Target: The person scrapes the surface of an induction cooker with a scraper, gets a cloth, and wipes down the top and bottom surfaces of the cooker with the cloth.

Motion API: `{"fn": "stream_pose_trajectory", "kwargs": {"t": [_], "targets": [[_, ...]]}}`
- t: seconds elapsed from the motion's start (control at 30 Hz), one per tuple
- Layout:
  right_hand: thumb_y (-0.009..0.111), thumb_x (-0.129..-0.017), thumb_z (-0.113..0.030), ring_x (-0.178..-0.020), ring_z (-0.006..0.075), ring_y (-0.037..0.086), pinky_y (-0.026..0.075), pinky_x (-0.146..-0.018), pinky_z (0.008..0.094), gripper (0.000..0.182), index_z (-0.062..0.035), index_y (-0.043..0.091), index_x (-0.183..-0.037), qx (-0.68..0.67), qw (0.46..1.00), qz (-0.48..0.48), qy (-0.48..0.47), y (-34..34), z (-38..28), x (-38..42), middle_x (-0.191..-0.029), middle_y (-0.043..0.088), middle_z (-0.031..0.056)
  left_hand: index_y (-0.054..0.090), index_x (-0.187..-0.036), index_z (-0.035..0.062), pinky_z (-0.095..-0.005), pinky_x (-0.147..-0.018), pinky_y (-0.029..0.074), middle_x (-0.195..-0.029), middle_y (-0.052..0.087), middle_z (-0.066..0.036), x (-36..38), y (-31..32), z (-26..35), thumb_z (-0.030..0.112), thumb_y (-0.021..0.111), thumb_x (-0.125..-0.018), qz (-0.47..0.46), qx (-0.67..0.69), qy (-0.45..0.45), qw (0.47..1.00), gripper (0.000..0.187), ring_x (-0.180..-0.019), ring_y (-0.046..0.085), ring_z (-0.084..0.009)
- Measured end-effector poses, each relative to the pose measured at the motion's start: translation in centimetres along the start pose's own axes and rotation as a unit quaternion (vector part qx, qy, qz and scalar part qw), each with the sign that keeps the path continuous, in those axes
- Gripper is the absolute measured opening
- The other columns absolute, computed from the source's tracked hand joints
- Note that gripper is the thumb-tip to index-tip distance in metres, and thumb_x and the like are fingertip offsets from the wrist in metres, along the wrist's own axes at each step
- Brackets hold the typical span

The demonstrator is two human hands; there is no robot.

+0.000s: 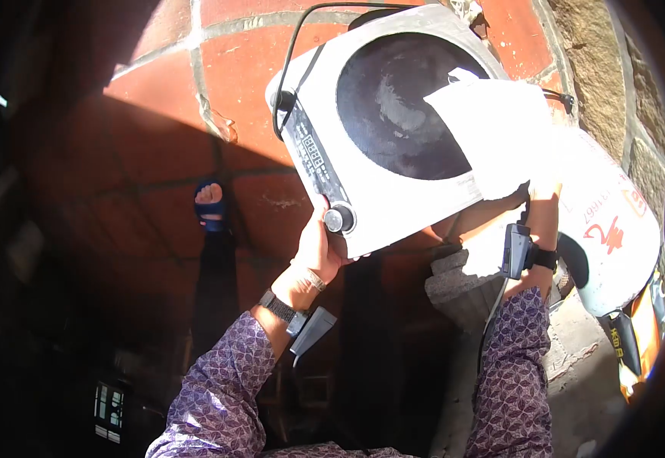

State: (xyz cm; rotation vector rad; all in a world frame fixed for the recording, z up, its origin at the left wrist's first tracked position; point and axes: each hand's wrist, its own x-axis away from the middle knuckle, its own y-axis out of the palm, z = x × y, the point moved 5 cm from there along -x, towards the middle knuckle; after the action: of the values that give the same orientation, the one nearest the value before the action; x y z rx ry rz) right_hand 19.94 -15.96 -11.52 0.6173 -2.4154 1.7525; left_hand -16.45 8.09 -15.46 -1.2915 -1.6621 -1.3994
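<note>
A white induction cooker point(416, 206) with a round black top is tilted in front of me, its knobs and display along the left edge. My left hand point(321, 248) is closed round its near corner beside a knob point(338, 219), thumb on top. A black cord point(294, 57) loops over the cooker's far left corner. A white cloth point(492, 130), washed out by glare, covers the right part of the cooktop. Bunched at the cloth's near right end, my right hand point(544, 191) grips it; its fingers are mostly hidden by cloth and glare.
A white cylinder with red markings point(607, 221) lies at the right beside a stone wall point(592, 46). Below it is a grey concrete block point(462, 286). Red tiles point(256, 65) make up the floor, partly in deep shadow. A sandalled foot point(209, 202) stands at the left.
</note>
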Motion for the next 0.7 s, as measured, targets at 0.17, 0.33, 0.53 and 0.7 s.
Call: {"fn": "stream_pose_trajectory", "kwargs": {"t": [0.17,0.33,0.53,0.7], "targets": [[0.052,-0.086,-0.014,-0.099,0.0297,0.056,0.042,-0.09,0.0368,0.026,-0.0018,0.056,-0.108,0.374,0.889,-0.092,-0.246,1.9,-13.8,3.2,-0.103,0.06,0.0137,0.047,-0.121,0.0081,-0.0354,-0.048,0.051,-0.095,0.064,-0.014,-2.4,-0.9,-2.1,0.064,0.021,-0.093,-0.056,0.074,-0.02,0.995,0.067,-0.065,0.063,-0.0289],[0.052,-0.084,-0.015,-0.101,0.0311,0.055,0.041,-0.091,0.0375,0.027,-0.0022,0.057,-0.108,0.287,0.868,-0.185,-0.359,8.8,-22.8,7.2,-0.106,0.059,0.0152,0.045,-0.124,0.0034,-0.0333,-0.044,0.053,-0.099,0.064,-0.02,-3.3,-0.9,-3.1,0.07,0.026,-0.089,-0.103,0.099,-0.022,0.99,0.077,-0.063,0.065,-0.0335],[0.052,-0.083,-0.017,-0.103,0.0328,0.055,0.041,-0.093,0.0383,0.029,-0.0026,0.058,-0.108,0.254,0.778,-0.255,-0.514,17.1,-26.4,11.0,-0.111,0.059,0.017,0.043,-0.126,0.0028,-0.0372,-0.05,0.056,-0.103,0.062,-0.023,-3.9,0.1,-5.6,0.067,0.027,-0.09,-0.131,0.169,-0.036,0.976,0.075,-0.069,0.065,-0.038],[0.044,-0.093,-0.036,-0.111,0.0326,0.053,0.038,-0.099,0.0378,0.042,-0.0081,0.058,-0.121,0.381,0.819,-0.316,-0.291,22.1,-26.2,-3.7,-0.117,0.059,0.0197,0.041,-0.128,0.0041,-0.0446,-0.058,0.059,-0.112,0.059,-0.023,-2.8,2.8,-3.8,0.062,0.034,-0.092,-0.168,0.176,-0.037,0.969,0.069,-0.078,0.065,-0.0436]]}}
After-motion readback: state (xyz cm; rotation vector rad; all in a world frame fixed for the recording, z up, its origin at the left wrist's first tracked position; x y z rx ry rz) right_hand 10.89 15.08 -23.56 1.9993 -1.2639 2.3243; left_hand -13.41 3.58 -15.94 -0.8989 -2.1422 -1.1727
